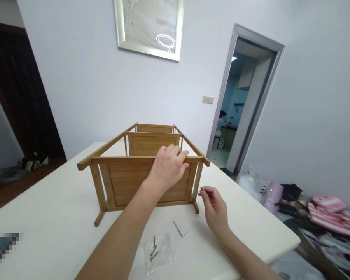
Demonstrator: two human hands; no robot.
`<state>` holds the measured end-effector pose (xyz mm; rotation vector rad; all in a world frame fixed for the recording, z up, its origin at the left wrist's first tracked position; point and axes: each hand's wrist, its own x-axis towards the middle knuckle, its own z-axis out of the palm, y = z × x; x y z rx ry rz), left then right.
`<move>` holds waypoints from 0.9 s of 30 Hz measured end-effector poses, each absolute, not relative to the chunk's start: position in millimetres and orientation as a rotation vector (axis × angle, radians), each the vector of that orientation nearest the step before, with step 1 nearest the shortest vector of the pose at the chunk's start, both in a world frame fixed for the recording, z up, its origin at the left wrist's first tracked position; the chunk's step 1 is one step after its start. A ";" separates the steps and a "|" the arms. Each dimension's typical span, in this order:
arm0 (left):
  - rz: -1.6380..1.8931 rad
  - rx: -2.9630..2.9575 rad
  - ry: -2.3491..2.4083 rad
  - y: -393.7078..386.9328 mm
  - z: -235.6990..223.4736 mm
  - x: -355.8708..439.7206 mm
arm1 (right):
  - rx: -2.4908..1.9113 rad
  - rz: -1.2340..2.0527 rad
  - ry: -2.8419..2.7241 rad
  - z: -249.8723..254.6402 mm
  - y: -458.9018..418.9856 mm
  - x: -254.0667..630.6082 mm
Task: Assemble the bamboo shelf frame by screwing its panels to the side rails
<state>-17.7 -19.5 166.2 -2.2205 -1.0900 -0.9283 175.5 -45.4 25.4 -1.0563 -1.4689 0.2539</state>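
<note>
A wooden shelf rack [128,182] lies on its side on the white table [236,233], its panels standing upright. My left hand [167,167] is curled over the top edge of the nearest panel and grips it. Beside the rack's near right corner, my right hand [216,210] pinches a small shiny screw, mostly hidden by thumb and fingers. On the table in front of the rack lies an L-shaped hex key [179,228]. Nearer to me, several screws [154,254] rest on or in a clear plastic bag [165,258]; I cannot tell which.
At the left table edge is a dark pixelated patch [0,249]. Bags and striped fabric [329,217] are piled on the right beyond the table. Through the doorway [236,97], a person [221,126] sits in another room. A framed picture [150,27] hangs on the wall.
</note>
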 end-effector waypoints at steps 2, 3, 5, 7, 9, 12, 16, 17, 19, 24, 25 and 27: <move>-0.971 -2.226 -1.066 -19.9 166.4 -18.6 | -1.050 0.242 -1.469 23.7 -37.7 178.2; -0.994 -2.226 -1.056 -20.2 166.3 -19.0 | -1.042 0.224 -1.476 22.7 -34.2 178.7; -1.038 -2.226 -1.043 -20.8 166.1 -19.7 | -1.019 0.239 -1.480 20.3 -28.6 178.2; -1.063 -2.232 -1.037 -21.3 165.7 -20.3 | -0.993 0.327 -1.480 18.0 -24.9 175.7; -1.072 -2.240 -1.037 -21.6 165.5 -20.6 | -0.972 0.403 -1.501 16.6 -22.5 172.1; -1.071 -2.239 -1.045 -21.6 165.3 -20.6 | -0.935 0.427 -1.552 18.0 -19.2 167.5; -1.070 -2.225 -1.056 -20.4 164.2 -20.1 | -0.906 0.400 -1.585 21.2 -12.9 168.0; -1.069 -2.225 -1.056 -19.9 163.8 -20.1 | -0.907 0.387 -1.592 20.9 -11.2 169.0; -1.062 -2.236 -1.055 -18.7 163.2 -20.4 | -0.906 0.362 -1.596 19.1 -8.4 170.7; -1.024 -2.241 -1.060 -15.4 163.5 -23.1 | -0.907 0.356 -1.572 15.1 -5.0 172.5; -1.016 -2.233 -1.063 -14.9 163.6 -23.6 | -0.904 0.361 -1.569 15.2 -4.8 172.6; -1.003 -2.221 -1.076 -14.3 163.5 -24.1 | -0.895 0.381 -1.563 16.0 -4.7 172.5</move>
